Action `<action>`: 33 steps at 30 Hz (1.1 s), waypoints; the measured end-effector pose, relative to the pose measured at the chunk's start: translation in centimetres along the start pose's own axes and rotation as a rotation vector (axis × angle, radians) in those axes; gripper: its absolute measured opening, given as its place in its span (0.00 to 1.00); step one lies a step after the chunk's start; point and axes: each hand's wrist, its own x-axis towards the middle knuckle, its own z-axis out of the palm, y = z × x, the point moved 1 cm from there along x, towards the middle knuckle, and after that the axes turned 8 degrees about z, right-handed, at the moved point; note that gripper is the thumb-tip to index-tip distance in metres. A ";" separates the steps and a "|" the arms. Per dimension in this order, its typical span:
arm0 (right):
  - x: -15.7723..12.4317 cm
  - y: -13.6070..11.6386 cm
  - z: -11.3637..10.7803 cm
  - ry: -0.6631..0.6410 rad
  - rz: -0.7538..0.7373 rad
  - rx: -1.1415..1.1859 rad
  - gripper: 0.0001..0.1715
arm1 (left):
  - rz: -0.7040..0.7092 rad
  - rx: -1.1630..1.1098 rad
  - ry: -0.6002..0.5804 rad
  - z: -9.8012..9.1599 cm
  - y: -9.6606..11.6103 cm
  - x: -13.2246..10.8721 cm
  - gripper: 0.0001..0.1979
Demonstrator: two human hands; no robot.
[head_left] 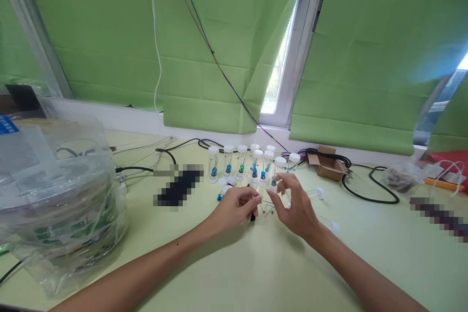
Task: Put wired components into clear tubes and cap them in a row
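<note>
My left hand point(240, 205) is closed in a pinch, with a small black object point(253, 217) showing below its fingers; most of it is hidden. Just to the right, my right hand point(294, 204) has its thumb and fingers apart and holds nothing I can see. Between the hands, thin bent metal pins point(269, 208) with small copper-coloured ends lie on the table. Beyond them stand several clear tubes point(228, 161) with white caps, with blue or green pieces and thin wires inside. A loose blue piece point(220, 197) lies beside my left hand.
Clear tubes point(316, 193) lie on their sides by my right hand. An opened cardboard box point(329, 165) and black cables point(380, 200) are at the back right. At left stands a large plastic-wrapped reel stack point(73, 204). Green blinds point(226, 24) hang behind the table.
</note>
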 end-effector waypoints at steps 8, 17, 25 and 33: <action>-0.2 0.1 0.2 -0.022 0.004 0.016 0.26 | 0.108 0.281 0.048 -0.1 0.2 -0.1 0.17; -0.3 0.3 0.2 -0.060 0.032 0.007 0.25 | 0.213 0.330 0.240 -0.7 1.1 -0.5 0.16; -0.5 0.1 0.4 -0.213 0.053 0.019 0.24 | 0.311 0.045 0.477 -1.7 2.0 -0.4 0.15; -1.0 0.3 0.5 -0.327 0.024 -0.002 0.30 | 0.239 -0.252 0.521 -1.8 1.7 -0.3 0.14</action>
